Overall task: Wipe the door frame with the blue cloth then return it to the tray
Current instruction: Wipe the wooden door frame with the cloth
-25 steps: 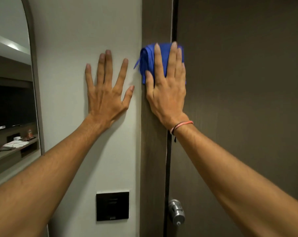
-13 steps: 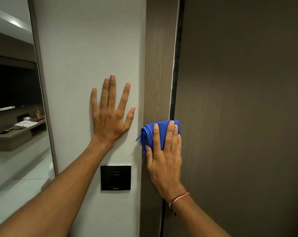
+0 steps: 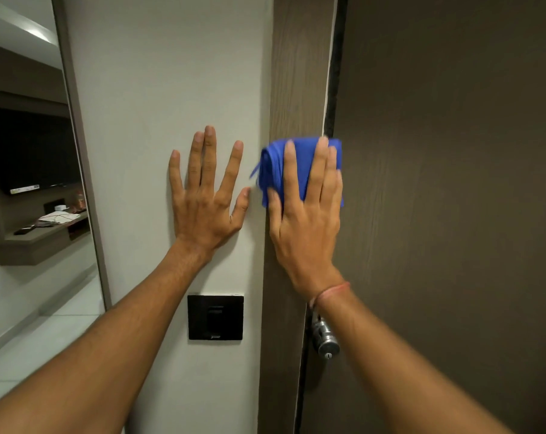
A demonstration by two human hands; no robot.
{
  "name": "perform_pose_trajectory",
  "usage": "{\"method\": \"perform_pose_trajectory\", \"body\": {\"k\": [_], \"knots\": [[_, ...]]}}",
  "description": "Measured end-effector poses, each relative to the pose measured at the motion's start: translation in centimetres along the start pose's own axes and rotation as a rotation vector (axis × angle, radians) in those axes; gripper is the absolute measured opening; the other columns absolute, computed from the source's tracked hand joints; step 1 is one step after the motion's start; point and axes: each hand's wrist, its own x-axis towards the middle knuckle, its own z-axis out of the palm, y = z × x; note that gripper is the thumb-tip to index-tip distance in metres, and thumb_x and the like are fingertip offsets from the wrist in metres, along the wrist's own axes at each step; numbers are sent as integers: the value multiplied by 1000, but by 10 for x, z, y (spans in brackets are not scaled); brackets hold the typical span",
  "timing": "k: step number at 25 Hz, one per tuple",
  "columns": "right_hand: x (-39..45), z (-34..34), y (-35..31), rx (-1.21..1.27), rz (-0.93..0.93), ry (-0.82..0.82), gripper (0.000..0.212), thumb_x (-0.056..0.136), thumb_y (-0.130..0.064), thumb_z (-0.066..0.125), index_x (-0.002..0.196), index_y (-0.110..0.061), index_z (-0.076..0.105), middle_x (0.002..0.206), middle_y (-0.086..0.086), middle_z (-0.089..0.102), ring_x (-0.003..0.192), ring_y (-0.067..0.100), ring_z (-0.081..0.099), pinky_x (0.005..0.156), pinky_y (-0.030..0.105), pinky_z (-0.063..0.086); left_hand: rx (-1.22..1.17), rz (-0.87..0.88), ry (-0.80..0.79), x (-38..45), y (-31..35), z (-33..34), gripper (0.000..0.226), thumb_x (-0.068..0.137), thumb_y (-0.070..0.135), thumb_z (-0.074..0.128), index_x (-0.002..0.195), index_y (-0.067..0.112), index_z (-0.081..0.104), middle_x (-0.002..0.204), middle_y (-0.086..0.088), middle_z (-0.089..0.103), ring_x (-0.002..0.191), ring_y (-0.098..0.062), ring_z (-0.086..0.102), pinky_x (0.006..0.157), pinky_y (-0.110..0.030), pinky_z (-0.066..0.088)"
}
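The brown wooden door frame [image 3: 296, 73] runs vertically through the middle of the view. My right hand [image 3: 306, 227] lies flat on it, pressing the folded blue cloth [image 3: 299, 170] against the frame under spread fingers. The cloth and hand look motion-blurred. My left hand [image 3: 206, 198] rests flat on the white wall [image 3: 171, 73] just left of the frame, fingers apart, holding nothing. No tray is in view.
The dark brown door [image 3: 453, 183] fills the right side, with a metal knob [image 3: 326, 339] below my right wrist. A black wall switch panel [image 3: 215, 317] sits under my left hand. A tall mirror [image 3: 24, 183] at the left reflects a room with a shelf.
My right hand slid the cloth down the frame, then back up to about the level of my left hand. My left hand stays flat on the wall.
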Motion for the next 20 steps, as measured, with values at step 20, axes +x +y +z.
{"method": "perform_pose_trajectory", "body": {"k": [20], "knots": [[189,-36,-31,-87,53,61,63,105,-53,23,161,-25,15,169,19,10,158,34,6,129,50,11,14,13,1,-1,-1,0,69,104,56,28,164,23,21,170,-21,18,159,-37,16,126,-64,18]]}}
